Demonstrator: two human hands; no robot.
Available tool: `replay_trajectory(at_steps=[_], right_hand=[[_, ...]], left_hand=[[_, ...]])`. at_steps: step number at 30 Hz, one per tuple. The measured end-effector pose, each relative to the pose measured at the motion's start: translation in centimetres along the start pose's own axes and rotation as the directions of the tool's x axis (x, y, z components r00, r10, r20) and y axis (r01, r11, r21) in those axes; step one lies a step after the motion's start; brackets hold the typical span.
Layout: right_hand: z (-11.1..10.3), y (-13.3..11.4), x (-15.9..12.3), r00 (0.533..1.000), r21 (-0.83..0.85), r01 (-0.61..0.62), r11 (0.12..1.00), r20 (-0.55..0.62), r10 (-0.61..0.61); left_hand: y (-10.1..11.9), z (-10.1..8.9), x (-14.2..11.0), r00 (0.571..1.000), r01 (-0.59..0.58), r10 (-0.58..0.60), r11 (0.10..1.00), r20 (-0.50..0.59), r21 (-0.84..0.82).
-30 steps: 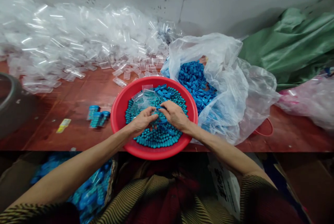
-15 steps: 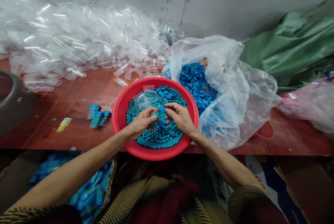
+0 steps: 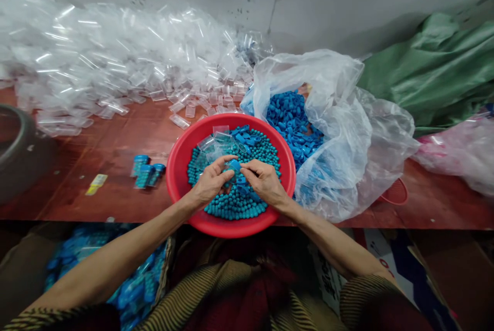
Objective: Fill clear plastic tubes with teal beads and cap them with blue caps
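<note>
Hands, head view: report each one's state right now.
Left hand: closed, holding a small clear container.
Right hand: closed, fingertips at the blue cap's edge; whether they grip it cannot be told.

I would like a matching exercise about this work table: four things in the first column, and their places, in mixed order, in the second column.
Column 1
1. loose teal beads
2. three capped containers
3. big heap of clear cases
4. green sheet

Column 2
A. back left, by the wall
B. inside the red basin
C. back right
D. on the table, just left of the basin

Right pairs: 1-B, 2-D, 3-A, 4-C
</note>
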State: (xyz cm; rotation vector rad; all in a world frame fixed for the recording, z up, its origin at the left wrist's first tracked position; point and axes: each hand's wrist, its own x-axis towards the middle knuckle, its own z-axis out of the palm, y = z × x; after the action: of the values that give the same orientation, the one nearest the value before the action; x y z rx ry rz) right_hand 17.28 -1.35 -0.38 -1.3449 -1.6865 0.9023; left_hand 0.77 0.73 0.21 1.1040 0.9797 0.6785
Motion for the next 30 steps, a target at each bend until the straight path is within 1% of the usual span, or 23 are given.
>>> replay_trajectory(at_steps=[3,6,9,11,13,14,16,17,19,21,22,23,25,27,30], right_hand=[[-0.4,0.4,0.3,0.989,-0.011,0.123,0.992,0.084,-0.122],[-0.6,1.0,0.6,0.958,-0.032,0.242,0.97,0.166,-0.234],[-0.2,1.2,0.8,0.934,-0.067,0.332,0.941,0.16,-0.318],[-0.2,1.1,0.8,0.939,-0.054,0.327,0.943,0.133,-0.318],[-0.6,1.1,0.7,0.951,0.014,0.27,0.963,0.152,-0.269],[-0.9,1.1,0.8,0.958,0.064,0.214,0.975,0.182,-0.222],[-1.7,1.3,1.0,0.967,0.181,0.036,0.983,0.243,-0.08],[-1.9,1.4,1.2,0.966,0.241,-0.065,0.968,0.26,0.0],[-2.1,1.5,1.6,0.96,0.354,-0.219,0.909,0.247,0.135],[-1.9,1.4,1.8,0.957,0.405,-0.274,0.872,0.201,0.207],[-1.7,1.3,1.9,0.96,0.393,-0.272,0.878,0.173,0.22],[-1.5,1.1,1.9,0.965,0.352,-0.255,0.901,0.147,0.215],[-1.1,0.5,1.7,0.983,0.201,-0.16,0.966,0.125,0.137],[-0.7,0.0,1.3,0.983,0.024,-0.021,0.999,0.182,0.016],[0.0,-0.5,0.5,0.945,-0.142,0.149,0.979,0.313,-0.099]], left_hand=[[0.0,0.2,-0.1,1.0,0.017,-0.018,0.999,-0.02,-0.031],[-0.3,0.4,0.0,0.999,-0.008,0.007,0.999,-0.033,-0.035],[-0.5,0.3,0.1,0.997,-0.041,0.039,0.999,-0.066,-0.026],[-0.4,0.1,0.0,0.996,-0.04,0.039,0.999,-0.078,-0.016],[-0.2,-0.2,0.0,0.998,-0.026,0.025,1.0,-0.058,-0.009],[-0.1,-0.3,0.0,0.999,-0.018,0.018,1.0,-0.036,-0.005],[0.1,-0.5,-0.1,1.0,-0.005,0.005,1.0,0.017,0.004],[0.2,-0.5,-0.1,0.999,-0.001,0.001,1.0,0.038,0.011],[0.3,-0.5,-0.1,0.998,0.003,-0.006,0.999,0.062,0.04],[0.4,-0.4,-0.2,0.998,-0.003,-0.002,0.996,0.055,0.086],[0.4,-0.3,-0.2,0.999,-0.01,0.005,0.994,0.044,0.11],[0.3,-0.2,-0.2,0.999,-0.019,0.014,0.992,0.034,0.129],[0.2,0.1,-0.3,0.999,-0.037,0.035,0.989,0.017,0.141],[-0.1,0.5,-0.4,0.998,-0.055,0.055,0.991,0.007,0.123],[-0.6,0.9,-0.3,0.992,-0.122,0.125,0.988,-0.027,0.097]])
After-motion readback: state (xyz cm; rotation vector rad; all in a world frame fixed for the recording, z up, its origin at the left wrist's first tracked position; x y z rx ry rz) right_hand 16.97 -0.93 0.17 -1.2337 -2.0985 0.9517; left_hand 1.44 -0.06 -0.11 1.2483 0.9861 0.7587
